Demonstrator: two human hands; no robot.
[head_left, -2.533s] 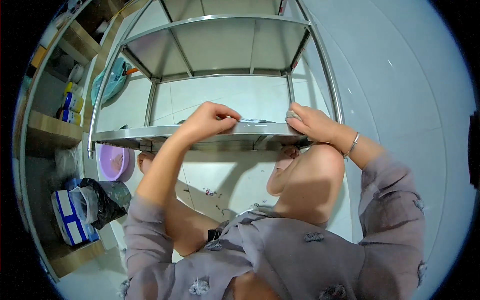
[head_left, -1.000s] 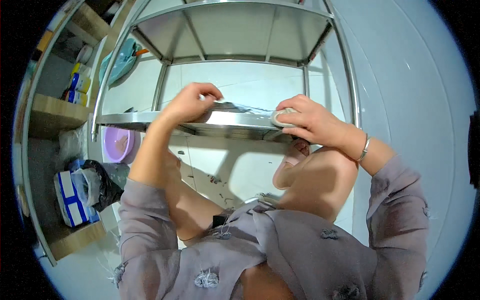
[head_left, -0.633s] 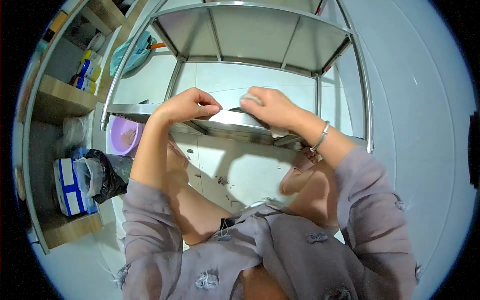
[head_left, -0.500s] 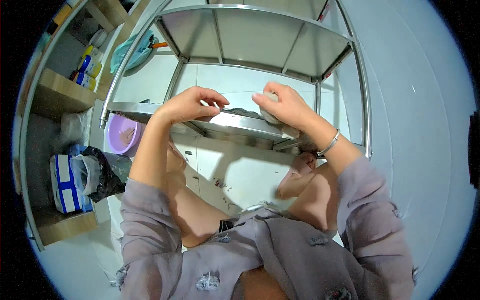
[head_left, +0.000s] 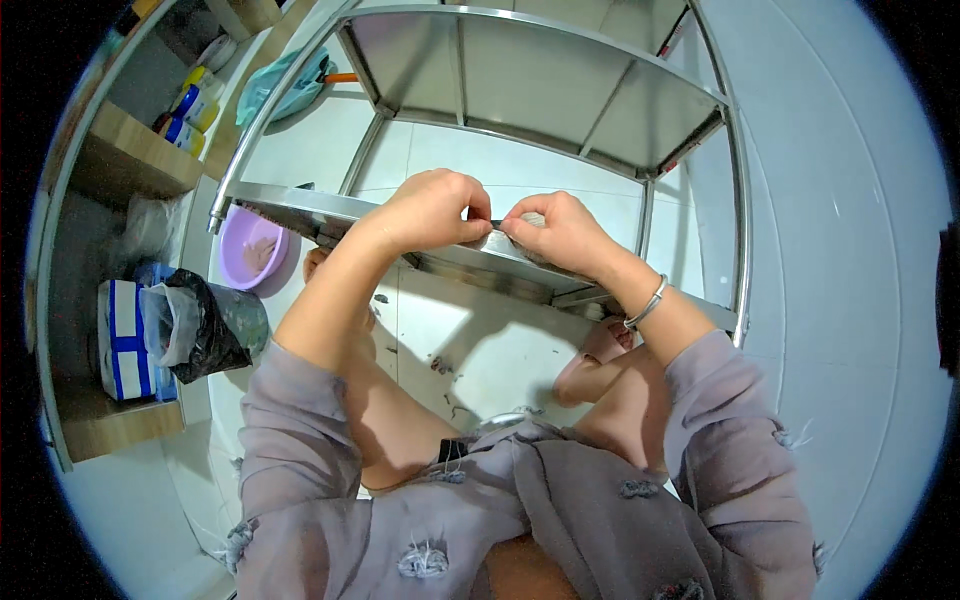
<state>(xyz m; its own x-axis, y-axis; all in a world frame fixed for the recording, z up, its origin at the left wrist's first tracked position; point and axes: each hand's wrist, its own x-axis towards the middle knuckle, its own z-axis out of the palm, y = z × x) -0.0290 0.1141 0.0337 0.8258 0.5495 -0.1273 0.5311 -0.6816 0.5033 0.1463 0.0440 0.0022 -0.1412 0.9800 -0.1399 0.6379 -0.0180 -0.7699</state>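
No words, numbers or signs can be read. Any print on the jars (head_left: 194, 108) and the pack (head_left: 129, 340) is shown too small to be deciphered.

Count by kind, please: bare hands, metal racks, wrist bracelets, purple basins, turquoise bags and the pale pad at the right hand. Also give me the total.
Bare hands: 2 (left hand, right hand)
Metal rack: 1
Wrist bracelet: 1
Purple basin: 1
Turquoise bag: 1
Pale pad, partly hidden: 1
Total: 7
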